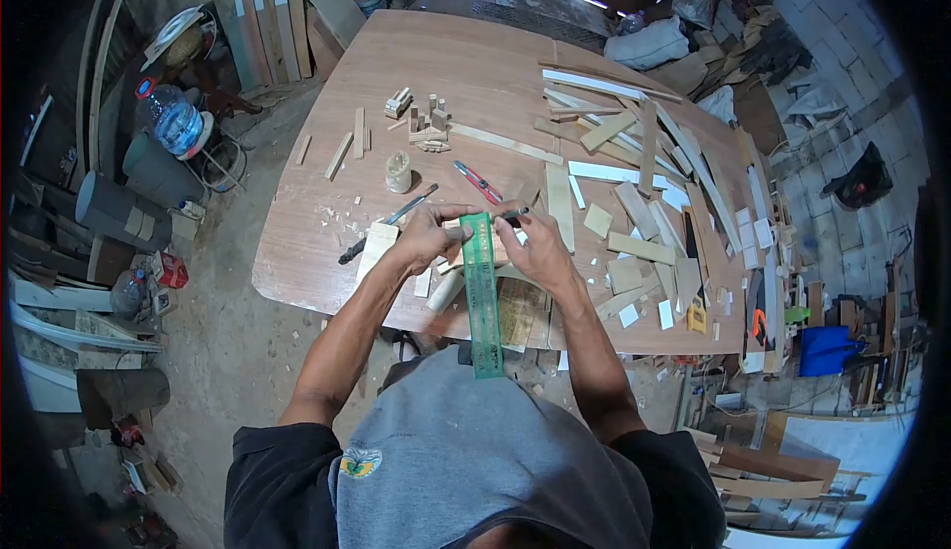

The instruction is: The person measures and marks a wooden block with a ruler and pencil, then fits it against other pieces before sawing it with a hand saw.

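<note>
A translucent green ruler (pixel 482 301) points from the worktable toward my chest. My left hand (pixel 426 235) is closed on its far end, fingers pinched at the edge. Across from it, my right hand (pixel 540 247) is closed round a dark pen (pixel 513 214), close to the same end of the ruler. Beneath the hands lie a pale round wooden piece (pixel 446 291) and a brownish board (pixel 519 313), both partly covered. Left of my left hand, a dark-handled tool (pixel 391 224) rests beside a light wood block (pixel 376 249). What the pen tip touches is hidden.
On the table (pixel 337 83) stand a glass jar (pixel 398 172) and a small wooden model (pixel 429 128). A red tool (pixel 477 182) lies beyond my hands. Wood strips (pixel 604 143) pile up at the right, near a yellow tape measure (pixel 696 315). A water bottle (pixel 170 118) stands left.
</note>
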Demonstrator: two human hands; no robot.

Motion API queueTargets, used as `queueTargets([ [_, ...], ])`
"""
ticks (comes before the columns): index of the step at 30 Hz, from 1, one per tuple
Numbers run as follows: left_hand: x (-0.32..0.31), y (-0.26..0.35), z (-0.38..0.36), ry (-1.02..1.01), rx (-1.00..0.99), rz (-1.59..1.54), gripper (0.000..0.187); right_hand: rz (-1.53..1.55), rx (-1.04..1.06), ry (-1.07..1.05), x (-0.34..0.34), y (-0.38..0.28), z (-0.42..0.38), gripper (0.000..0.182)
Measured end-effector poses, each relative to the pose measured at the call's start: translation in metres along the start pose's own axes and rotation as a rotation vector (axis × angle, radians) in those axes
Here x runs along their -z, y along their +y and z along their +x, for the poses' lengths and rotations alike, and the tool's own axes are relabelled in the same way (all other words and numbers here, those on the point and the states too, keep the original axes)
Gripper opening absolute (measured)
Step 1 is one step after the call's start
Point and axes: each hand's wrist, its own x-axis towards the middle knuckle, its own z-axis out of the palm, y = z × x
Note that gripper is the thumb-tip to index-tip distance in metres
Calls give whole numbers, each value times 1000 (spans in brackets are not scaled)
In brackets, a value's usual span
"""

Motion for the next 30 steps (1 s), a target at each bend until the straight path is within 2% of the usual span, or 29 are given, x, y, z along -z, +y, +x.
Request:
queueTargets([
  [1, 1, 0, 0, -5, 1, 3, 35, -30, -113, -41, 4, -4, 1, 15],
  [2, 4, 1, 2, -34, 42, 14, 35, -31, -115, -36, 4, -3, 2, 15],
  [4, 3, 3, 3, -65, 82, 22, 36, -31, -21, 43, 1, 2, 0, 16],
  [8, -4, 11, 3, -81, 72, 13, 37, -6, 16, 130, -1, 0, -11, 16],
  [10, -7, 13, 5, -74, 63, 13, 37, 45, -130, 47, 7, -7, -17, 16],
  [11, -7, 14, 6, -71, 71, -10, 38, 45, -132, 52, 9, -9, -23, 16],
  [13, -5, 12, 10, -69, 76, -35, 39, 40, -178, -126, 15, -13, -36, 18],
  [16, -5, 15, 11, -64, 116, -64, 39, -15, -144, -234, 27, -23, -43, 18],
  [17, -7, 18, 10, -67, 111, -38, 39, -14, -146, -229, 27, -23, -45, 18],
  [19, -12, 22, 8, -69, 102, -14, 39, 27, -109, -47, 29, -24, -47, 17],
  [22, -14, 22, 8, -83, 58, 25, 39, 7, -165, -7, 33, -23, -42, 15],
  [30, -16, 16, 8, -114, 66, 38, 37, 31, -186, -54, 31, -21, -33, 13],
])
